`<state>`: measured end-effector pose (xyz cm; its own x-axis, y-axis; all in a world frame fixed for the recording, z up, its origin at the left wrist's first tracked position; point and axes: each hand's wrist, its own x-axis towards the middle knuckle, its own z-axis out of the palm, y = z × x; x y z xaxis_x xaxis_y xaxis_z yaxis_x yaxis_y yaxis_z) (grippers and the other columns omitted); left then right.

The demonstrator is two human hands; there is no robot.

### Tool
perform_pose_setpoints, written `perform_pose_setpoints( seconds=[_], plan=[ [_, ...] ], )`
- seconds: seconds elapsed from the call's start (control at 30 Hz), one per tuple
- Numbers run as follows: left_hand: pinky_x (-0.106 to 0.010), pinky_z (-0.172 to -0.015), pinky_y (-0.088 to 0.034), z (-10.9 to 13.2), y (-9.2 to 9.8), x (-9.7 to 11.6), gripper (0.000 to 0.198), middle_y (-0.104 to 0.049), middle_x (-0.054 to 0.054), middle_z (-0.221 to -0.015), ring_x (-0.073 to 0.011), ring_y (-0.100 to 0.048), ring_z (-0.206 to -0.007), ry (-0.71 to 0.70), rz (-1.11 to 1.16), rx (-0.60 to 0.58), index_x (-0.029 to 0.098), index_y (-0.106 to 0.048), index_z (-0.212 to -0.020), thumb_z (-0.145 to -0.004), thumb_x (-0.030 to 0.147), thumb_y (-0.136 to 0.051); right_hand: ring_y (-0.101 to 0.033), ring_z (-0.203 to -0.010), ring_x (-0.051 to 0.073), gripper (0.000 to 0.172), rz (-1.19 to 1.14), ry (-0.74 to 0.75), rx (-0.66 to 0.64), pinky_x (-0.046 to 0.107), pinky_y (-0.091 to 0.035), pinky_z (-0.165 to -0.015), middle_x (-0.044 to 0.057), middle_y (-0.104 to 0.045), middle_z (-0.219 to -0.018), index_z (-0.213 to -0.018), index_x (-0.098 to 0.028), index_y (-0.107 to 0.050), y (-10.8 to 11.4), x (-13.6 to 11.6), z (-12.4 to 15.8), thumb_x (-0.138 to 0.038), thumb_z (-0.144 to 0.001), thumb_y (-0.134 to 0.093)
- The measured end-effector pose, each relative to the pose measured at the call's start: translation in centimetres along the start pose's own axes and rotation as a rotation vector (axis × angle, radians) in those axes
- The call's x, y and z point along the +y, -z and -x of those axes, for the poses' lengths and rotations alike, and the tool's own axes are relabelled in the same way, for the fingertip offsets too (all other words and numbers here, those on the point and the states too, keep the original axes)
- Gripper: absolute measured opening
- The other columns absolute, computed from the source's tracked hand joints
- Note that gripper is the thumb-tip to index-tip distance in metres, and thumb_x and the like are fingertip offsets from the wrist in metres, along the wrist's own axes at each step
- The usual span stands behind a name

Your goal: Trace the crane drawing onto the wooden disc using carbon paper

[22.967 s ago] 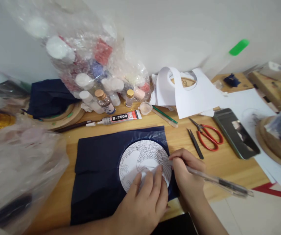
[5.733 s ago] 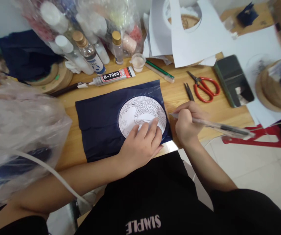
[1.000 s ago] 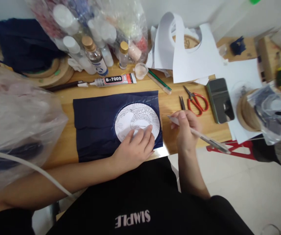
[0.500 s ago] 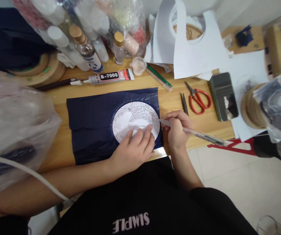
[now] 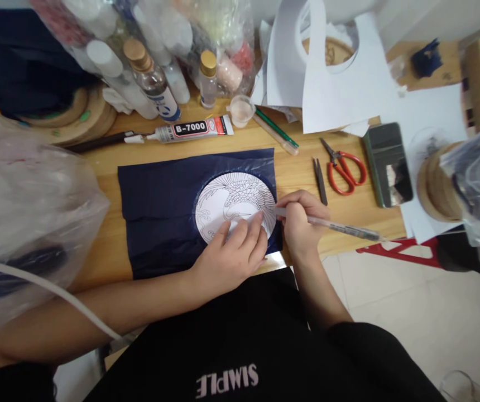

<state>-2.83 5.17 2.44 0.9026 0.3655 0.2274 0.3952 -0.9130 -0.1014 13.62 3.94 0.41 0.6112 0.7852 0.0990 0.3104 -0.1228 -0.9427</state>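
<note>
Paper disc under spread left hand; right hand pinching pen, tip returned to rim.

The left half of the dark blue sheet lies bare and flat. A narrow strip of wooden table runs free between its far edge and the glue tube, while a bulging plastic bag crowds the left side and bottles wall off the back. On the right, bare wood between the sheet and the tweezers leaves a lane, hemmed in by the red scissors and phone beyond; near the front edge the left hand, the right hand and its slanting pen bar the way.
</note>
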Motion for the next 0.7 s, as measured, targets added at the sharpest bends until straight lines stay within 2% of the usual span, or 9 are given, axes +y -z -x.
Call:
perform_pose_setpoints(
  seconds=[0.27, 0.7],
  plan=[
    [-0.037, -0.083, -0.052, 0.07, 0.0, 0.05, 0.04, -0.06, -0.012, -0.132, -0.0245, -0.061, -0.101, -0.001, 0.014, -0.007, 0.01, -0.063, -0.118, -0.097, 0.039, -0.046, -0.052, -0.047, 0.008, 0.02, 0.027, 0.06, -0.012, 0.023, -0.043, -0.048, -0.006, -0.06, -0.054, -0.06, -0.02, -0.063, -0.08, -0.06, 0.05, -0.013, -0.069, -0.047],
    [-0.038, -0.083, -0.05, 0.15, -0.08, 0.02, 0.04, -0.06, -0.015, -0.132, -0.025, -0.061, -0.1, -0.001, 0.018, 0.003, 0.009, -0.062, -0.119, -0.096, 0.039, -0.049, -0.05, -0.045, 0.008, 0.02, 0.036, 0.036, 0.019, 0.024, -0.043, -0.047, -0.005, -0.057, -0.05, -0.056, -0.02, -0.061, -0.15, -0.29, 0.04, -0.013, -0.067, -0.045]
  ],
)
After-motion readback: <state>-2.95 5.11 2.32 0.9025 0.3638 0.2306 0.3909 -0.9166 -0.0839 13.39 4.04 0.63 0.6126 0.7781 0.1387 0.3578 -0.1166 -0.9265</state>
